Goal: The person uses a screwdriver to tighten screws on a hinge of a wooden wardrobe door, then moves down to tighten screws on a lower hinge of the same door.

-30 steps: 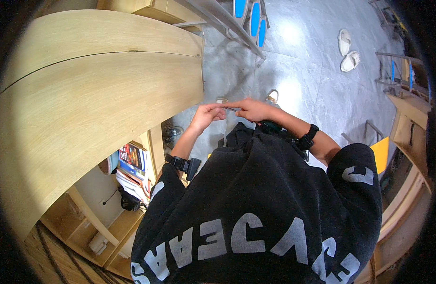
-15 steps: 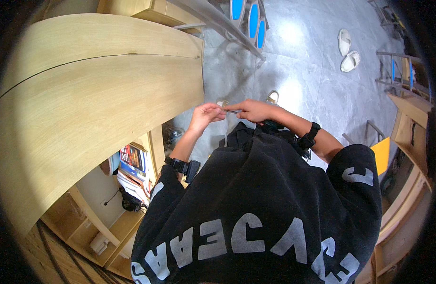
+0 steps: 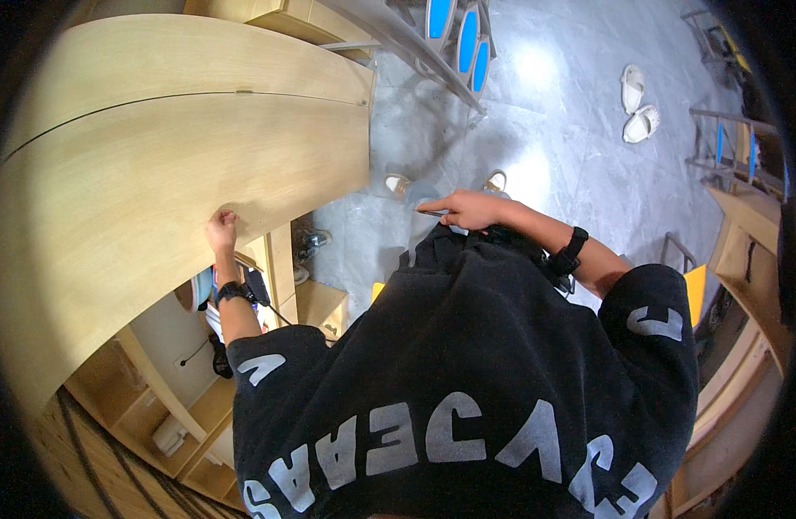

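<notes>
My left hand point(image 3: 222, 229) is over the near edge of the light wooden tabletop point(image 3: 199, 156), its fingers drawn together in a pinch. Whatever may be between those fingertips is too small to make out. In front of my body, my right hand point(image 3: 469, 210) is closed around a thin, dark, slender tool point(image 3: 431, 214), with the index finger stretched along it toward the left. Only the tool's tip end shows, so its kind cannot be told. Both wrists carry black bands.
Below the tabletop, open wooden shelves point(image 3: 143, 415) hold books and small items. A grey metal frame with blue panels point(image 3: 467, 41) stands ahead. White slippers point(image 3: 642, 124) lie on the grey tiled floor point(image 3: 562, 147). At right is more wooden furniture point(image 3: 748, 251).
My left hand has moved away from my right hand, leftward to the tabletop. My right hand stays nearly in place, still holding the slender tool.
</notes>
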The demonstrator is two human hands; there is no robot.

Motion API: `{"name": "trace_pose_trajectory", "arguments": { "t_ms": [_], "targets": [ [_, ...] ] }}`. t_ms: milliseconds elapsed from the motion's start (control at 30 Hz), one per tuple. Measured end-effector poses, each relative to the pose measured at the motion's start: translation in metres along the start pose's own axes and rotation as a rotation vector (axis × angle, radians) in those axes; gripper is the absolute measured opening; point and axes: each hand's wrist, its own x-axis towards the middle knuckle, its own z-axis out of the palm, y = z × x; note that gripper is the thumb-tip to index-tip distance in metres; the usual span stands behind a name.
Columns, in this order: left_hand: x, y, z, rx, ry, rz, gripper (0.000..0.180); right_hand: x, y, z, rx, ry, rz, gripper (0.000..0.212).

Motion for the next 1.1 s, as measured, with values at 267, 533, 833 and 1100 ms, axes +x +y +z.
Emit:
{"name": "trace_pose_trajectory", "arguments": {
  "t_ms": [267, 533, 833, 1100],
  "targets": [
    [0.029, 0.007, -0.026, 0.396, -0.092, -0.033, 0.014, -0.005, -0.006, -0.016, 0.067, 0.066, 0.108, 0.046],
    [0.032, 0.023, -0.011, 0.384, -0.195, -0.076, 0.016, 0.001, 0.0, -0.009, 0.076, 0.154, -0.057, 0.048],
    [-0.094, 0.171, 0.089, -0.461, -0.875, -0.041, 0.013, 0.004, -0.033, -0.021, 0.123, 0.075, 0.022, 0.049],
    [-0.149, 0.248, 0.125, -0.858, -0.91, -0.304, 0.017, 0.02, -0.024, -0.005, 0.038, 0.091, -0.185, 0.05]
  ]
}}
